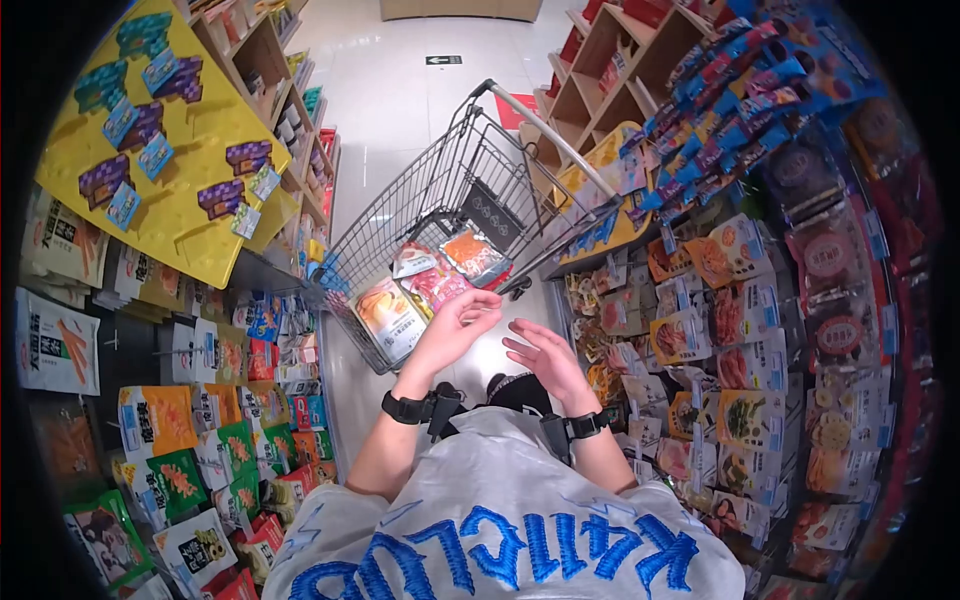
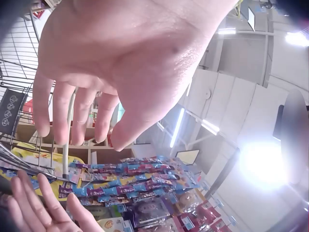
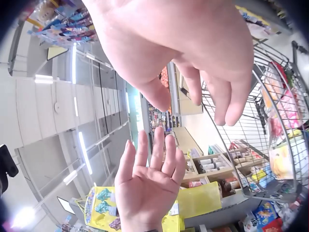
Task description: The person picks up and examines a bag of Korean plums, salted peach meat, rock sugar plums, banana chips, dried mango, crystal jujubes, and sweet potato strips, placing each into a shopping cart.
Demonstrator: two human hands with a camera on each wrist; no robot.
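Both hands are raised in front of the shirt, with nothing held in either one. In the head view my left hand [image 1: 462, 325] overlaps the near side of the shopping cart, its fingers loosely bent towards the right. My right hand [image 1: 550, 362] is a little lower, palm turned inward, apart from the left. The left wrist view shows the left hand [image 2: 111, 63] with fingers hanging loose. In the right wrist view the left palm [image 3: 147, 193] faces up with spread fingers, below the right hand [image 3: 193, 53]. Inside the wire shopping cart [image 1: 385, 215] lie several food packs [image 1: 390, 315].
Shelves and hooks of snack packs [image 1: 180, 480] line the left side; more hanging packs [image 1: 745, 340] line the right. A yellow display board [image 1: 165, 130] leans in at upper left. The cart's push bar [image 1: 560, 145] points right. White floor [image 1: 400, 90] runs ahead between wooden shelves [image 1: 620, 65].
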